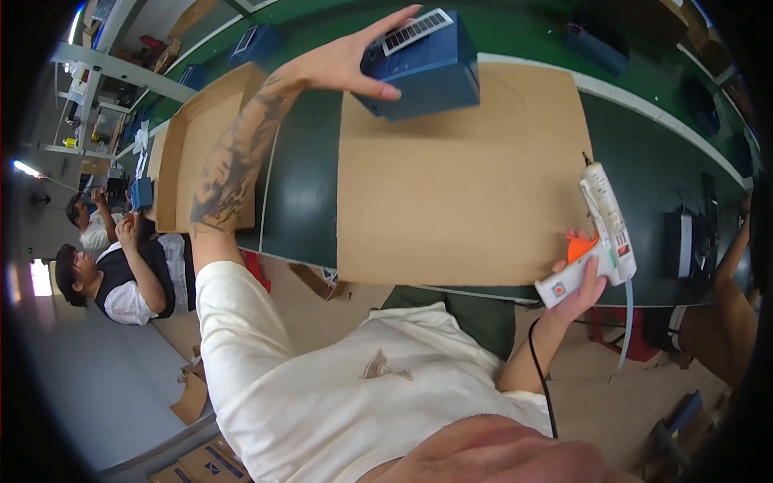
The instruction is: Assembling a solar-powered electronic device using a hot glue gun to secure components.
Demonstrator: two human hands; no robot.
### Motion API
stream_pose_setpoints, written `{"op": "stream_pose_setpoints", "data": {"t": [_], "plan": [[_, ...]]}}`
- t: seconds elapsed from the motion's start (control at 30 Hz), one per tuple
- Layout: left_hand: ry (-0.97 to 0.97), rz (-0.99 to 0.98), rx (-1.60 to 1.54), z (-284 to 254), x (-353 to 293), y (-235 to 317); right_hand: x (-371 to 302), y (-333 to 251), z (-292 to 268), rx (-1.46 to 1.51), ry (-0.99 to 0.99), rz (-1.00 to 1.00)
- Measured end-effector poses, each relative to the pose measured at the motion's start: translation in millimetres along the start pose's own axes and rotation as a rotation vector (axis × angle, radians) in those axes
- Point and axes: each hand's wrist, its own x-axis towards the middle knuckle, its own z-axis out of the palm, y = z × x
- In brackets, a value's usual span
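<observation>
My left hand (346, 66) grips a dark blue box-shaped device (439, 76) with a small solar panel (417, 30) on its top. The thumb lies against the near side and the fingers reach over the top. The device is over the far edge of a flat cardboard sheet (459, 193), tilted; I cannot tell whether it touches the sheet. At the sheet's near right corner, my right hand (584, 294) is wrapped round the handle of a white hot glue gun (605, 213) with an orange trigger (579, 248). Its nozzle points away, and a glue stick (626, 322) hangs from its rear.
An open cardboard tray (205, 153) stands left of the sheet on the dark green table (302, 193). Beyond a pale rail runs a green strip (515, 32) with more blue devices (597, 47). Other people (129, 282) are at the left, and another person's arm shows far right.
</observation>
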Motion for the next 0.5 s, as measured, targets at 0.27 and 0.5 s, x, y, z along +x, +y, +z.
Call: {"op": "stream_pose_setpoints", "data": {"t": [0.27,0.5], "plan": [[-0.379,0.095,-0.183,35.1,-66.7,45.7,7.5,-4.0,4.7,-0.042,-0.024,-0.050],[-0.522,0.102,0.368,53.4,-103.9,65.4,4.9,-4.7,1.3,-0.079,-0.029,-0.039]]}}
